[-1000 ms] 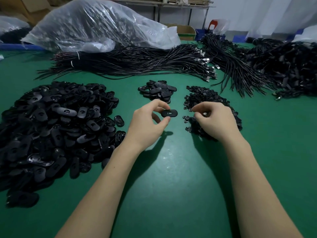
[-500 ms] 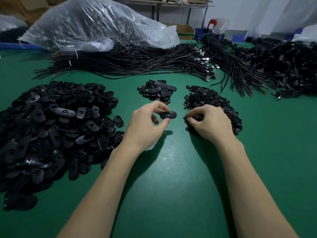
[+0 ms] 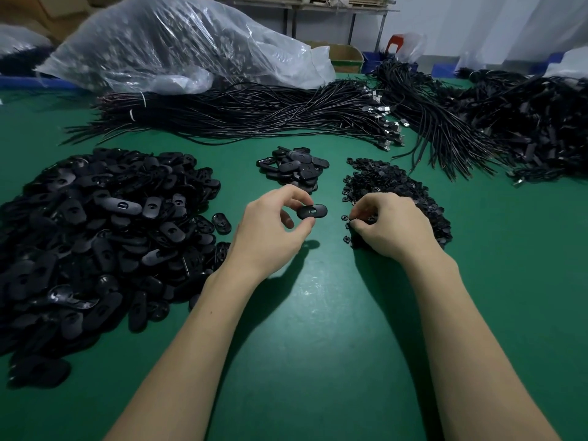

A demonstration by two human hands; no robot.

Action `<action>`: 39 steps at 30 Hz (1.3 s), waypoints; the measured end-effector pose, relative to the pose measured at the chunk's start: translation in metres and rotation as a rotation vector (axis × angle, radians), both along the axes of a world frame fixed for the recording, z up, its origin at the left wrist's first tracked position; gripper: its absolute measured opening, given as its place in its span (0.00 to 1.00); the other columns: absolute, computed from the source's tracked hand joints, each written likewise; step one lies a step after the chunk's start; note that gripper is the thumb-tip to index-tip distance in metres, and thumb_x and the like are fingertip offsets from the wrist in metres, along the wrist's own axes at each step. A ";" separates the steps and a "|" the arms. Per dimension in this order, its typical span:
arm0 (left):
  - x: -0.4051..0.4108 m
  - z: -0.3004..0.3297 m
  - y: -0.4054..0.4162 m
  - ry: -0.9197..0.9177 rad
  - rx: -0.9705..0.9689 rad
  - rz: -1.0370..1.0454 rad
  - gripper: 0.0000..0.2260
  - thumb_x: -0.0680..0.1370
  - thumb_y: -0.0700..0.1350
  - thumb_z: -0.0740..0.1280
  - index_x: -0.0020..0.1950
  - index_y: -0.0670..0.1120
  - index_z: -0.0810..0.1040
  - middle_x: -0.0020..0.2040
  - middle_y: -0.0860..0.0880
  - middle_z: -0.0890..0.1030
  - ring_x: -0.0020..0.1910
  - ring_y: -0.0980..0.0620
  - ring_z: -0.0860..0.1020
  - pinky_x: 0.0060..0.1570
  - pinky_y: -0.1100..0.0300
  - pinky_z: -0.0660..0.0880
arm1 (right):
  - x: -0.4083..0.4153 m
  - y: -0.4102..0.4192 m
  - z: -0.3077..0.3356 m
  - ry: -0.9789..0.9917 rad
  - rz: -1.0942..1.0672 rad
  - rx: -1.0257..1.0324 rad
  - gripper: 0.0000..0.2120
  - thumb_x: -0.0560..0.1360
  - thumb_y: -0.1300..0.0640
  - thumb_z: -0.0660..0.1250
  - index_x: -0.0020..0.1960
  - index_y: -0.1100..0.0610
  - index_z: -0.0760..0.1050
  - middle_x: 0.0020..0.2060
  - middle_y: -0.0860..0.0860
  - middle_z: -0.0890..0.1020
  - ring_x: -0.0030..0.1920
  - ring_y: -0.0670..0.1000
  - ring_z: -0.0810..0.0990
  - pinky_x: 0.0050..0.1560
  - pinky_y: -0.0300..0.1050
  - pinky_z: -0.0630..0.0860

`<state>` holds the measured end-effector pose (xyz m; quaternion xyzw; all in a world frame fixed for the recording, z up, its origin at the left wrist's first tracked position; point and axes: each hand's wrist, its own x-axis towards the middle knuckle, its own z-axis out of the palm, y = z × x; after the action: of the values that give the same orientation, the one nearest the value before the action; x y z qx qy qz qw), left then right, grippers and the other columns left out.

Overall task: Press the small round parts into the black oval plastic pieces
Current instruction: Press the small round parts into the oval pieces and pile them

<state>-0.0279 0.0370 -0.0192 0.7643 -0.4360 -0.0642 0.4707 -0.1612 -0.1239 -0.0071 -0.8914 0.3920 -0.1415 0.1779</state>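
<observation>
Green felt-like covering spreads over the whole tabletop [image 3: 318, 329], and on it lie several heaps of black parts. The left hand [image 3: 270, 230] is raised just above the tabletop's middle, its thumb and forefinger pinching one black oval plastic piece [image 3: 312, 211] by its left end, so the piece juts out to the right with its small slot facing up. The right hand [image 3: 391, 227] rests curled on the near-left edge of the pile of small round parts [image 3: 391, 183]; its fingers [image 3: 358, 214] are bent down into the parts, but whether they already grip one cannot be made out. A few loose round parts lie on the green just beside that hand. Between and beyond the two hands sits a small pile of oval pieces [image 3: 294, 167]. A much larger heap of oval pieces [image 3: 95, 237] fills the tabletop's left side. Along the far edge run bundles of black cables [image 3: 254, 113], with more tangled toward the far-right corner, and a big clear plastic bag [image 3: 178, 43] bulges behind them at the far left.
</observation>
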 end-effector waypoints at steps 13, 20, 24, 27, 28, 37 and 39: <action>0.003 -0.001 0.000 -0.023 0.002 0.005 0.09 0.77 0.46 0.73 0.55 0.56 0.80 0.50 0.61 0.82 0.44 0.58 0.79 0.47 0.57 0.78 | -0.004 0.006 0.022 -0.407 0.037 0.369 0.04 0.75 0.56 0.74 0.45 0.47 0.85 0.37 0.42 0.87 0.34 0.40 0.82 0.36 0.29 0.73; 0.002 -0.003 -0.001 -0.020 -0.026 0.026 0.08 0.74 0.50 0.75 0.51 0.59 0.80 0.47 0.63 0.82 0.44 0.61 0.78 0.44 0.57 0.77 | 0.007 0.021 0.027 -0.450 0.093 0.544 0.01 0.74 0.54 0.76 0.44 0.49 0.86 0.35 0.44 0.86 0.32 0.36 0.77 0.42 0.39 0.72; 0.002 -0.002 0.000 -0.038 -0.025 0.039 0.08 0.73 0.53 0.75 0.51 0.59 0.81 0.45 0.65 0.82 0.46 0.61 0.79 0.48 0.52 0.79 | 0.013 0.025 0.026 -0.405 0.080 0.541 0.02 0.73 0.53 0.77 0.42 0.47 0.87 0.35 0.40 0.86 0.32 0.32 0.77 0.41 0.39 0.70; 0.001 -0.002 0.000 -0.057 -0.022 0.042 0.09 0.73 0.53 0.75 0.52 0.58 0.82 0.45 0.65 0.83 0.47 0.60 0.79 0.49 0.50 0.80 | 0.014 0.025 0.024 -0.374 0.068 0.536 0.03 0.73 0.52 0.77 0.40 0.45 0.87 0.35 0.40 0.86 0.34 0.34 0.78 0.41 0.40 0.72; 0.001 -0.002 0.000 -0.062 -0.022 0.042 0.09 0.73 0.53 0.76 0.52 0.58 0.82 0.46 0.64 0.83 0.47 0.60 0.79 0.49 0.50 0.80 | 0.014 0.025 0.024 -0.369 0.068 0.538 0.03 0.72 0.52 0.78 0.40 0.45 0.87 0.36 0.41 0.86 0.36 0.35 0.79 0.41 0.40 0.73; 0.000 -0.002 0.000 -0.109 -0.023 0.030 0.09 0.73 0.51 0.75 0.53 0.58 0.82 0.46 0.63 0.82 0.47 0.59 0.79 0.48 0.50 0.79 | 0.015 0.025 0.025 -0.347 0.084 0.523 0.04 0.72 0.52 0.79 0.40 0.43 0.87 0.37 0.41 0.87 0.43 0.39 0.83 0.40 0.38 0.74; 0.000 -0.002 0.000 -0.115 -0.023 0.030 0.09 0.73 0.51 0.75 0.52 0.58 0.82 0.46 0.63 0.82 0.46 0.59 0.79 0.47 0.50 0.79 | 0.016 0.025 0.024 -0.340 0.086 0.519 0.04 0.72 0.52 0.79 0.40 0.43 0.87 0.36 0.41 0.87 0.39 0.37 0.82 0.36 0.35 0.72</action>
<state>-0.0274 0.0368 -0.0215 0.7677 -0.4516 -0.0078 0.4546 -0.1454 -0.0986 0.0173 -0.7956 0.3414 -0.1763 0.4684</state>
